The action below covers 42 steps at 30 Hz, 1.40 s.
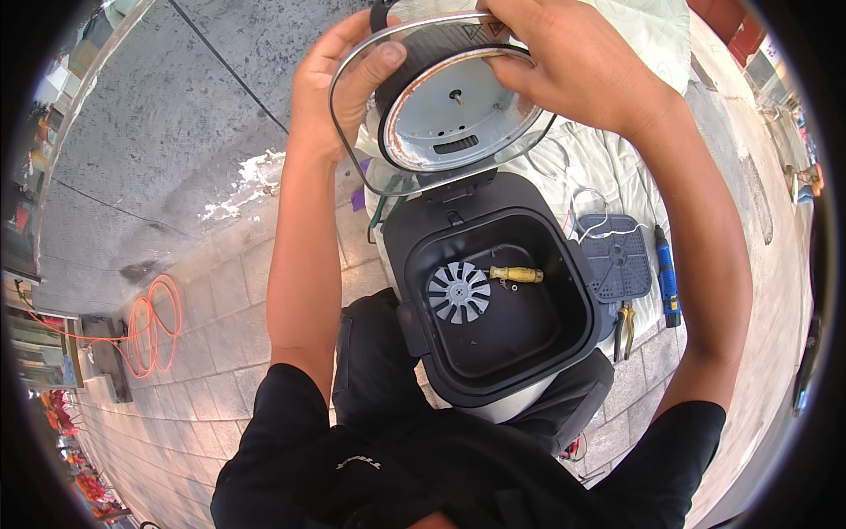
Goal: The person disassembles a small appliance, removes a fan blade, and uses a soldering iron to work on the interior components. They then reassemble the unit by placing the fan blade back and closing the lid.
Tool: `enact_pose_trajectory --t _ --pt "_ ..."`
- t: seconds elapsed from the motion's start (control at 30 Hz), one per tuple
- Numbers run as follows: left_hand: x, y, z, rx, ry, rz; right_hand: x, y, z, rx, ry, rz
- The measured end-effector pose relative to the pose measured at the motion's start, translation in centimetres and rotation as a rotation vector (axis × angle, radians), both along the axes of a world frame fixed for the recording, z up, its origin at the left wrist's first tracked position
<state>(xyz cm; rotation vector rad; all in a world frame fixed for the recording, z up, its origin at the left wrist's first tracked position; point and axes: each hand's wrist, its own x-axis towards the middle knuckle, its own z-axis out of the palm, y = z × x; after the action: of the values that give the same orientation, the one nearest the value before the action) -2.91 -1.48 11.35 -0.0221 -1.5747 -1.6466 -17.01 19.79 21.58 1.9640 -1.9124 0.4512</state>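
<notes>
The raised lid (423, 132) of a black air fryer stands at the top, with a glass rim around a round metal plate and a small shaft at its centre. My left hand (339, 79) grips the lid's left side, thumb over the glass. At its upper right, my right hand (582, 66) grips the lid with the fingertips partly hidden. Below, the fryer's black square body (538, 353) sits between my legs. Inside it lie a grey fan blade (459, 293), a yellow-handled screwdriver (518, 275) and small metal pieces (514, 286).
A whitish sheet (608, 176) lies behind and to the right of the fryer. On it are a dark perforated tray (617, 264), a blue-bodied tool (667, 280) and pliers (625, 331). Coiled orange cord (157, 326) rests on the paving by the grey wall (167, 115).
</notes>
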Motion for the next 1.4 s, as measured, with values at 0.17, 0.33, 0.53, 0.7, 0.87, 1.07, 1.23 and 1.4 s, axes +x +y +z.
enact_pose_trajectory --t 0.17,0.33,0.53,0.7,0.87,1.07,1.23,1.4 --pt "2.8 0.1 -5.2 0.218 0.151 0.119 1.4 0.6 0.5 -0.023 0.011 -0.03" --pt "5.2 1.9 -10.5 0.137 0.287 -0.056 1.8 1.3 0.1 -0.123 0.006 -0.063" --pt "4.8 3.3 -11.7 0.088 0.061 0.1 -2.2 2.0 -6.7 -0.418 -0.543 -0.13" --pt "3.9 4.1 -11.6 0.162 0.107 0.121 -3.9 2.6 -14.9 -0.412 -1.302 -0.088" --pt "3.1 5.1 -11.6 0.204 0.149 0.229 -2.7 1.4 -18.3 -0.454 -1.432 -0.106" --pt "2.2 5.6 -11.4 0.177 0.175 0.316 -2.4 0.8 -19.4 -0.541 -1.456 -0.109" --pt "1.8 5.7 -11.1 0.141 0.177 0.365 -1.7 0.9 -19.0 -0.577 -1.461 -0.117" --pt "1.8 6.1 -10.8 0.196 0.18 0.35 -1.6 0.7 -18.7 -0.598 -1.408 -0.157"
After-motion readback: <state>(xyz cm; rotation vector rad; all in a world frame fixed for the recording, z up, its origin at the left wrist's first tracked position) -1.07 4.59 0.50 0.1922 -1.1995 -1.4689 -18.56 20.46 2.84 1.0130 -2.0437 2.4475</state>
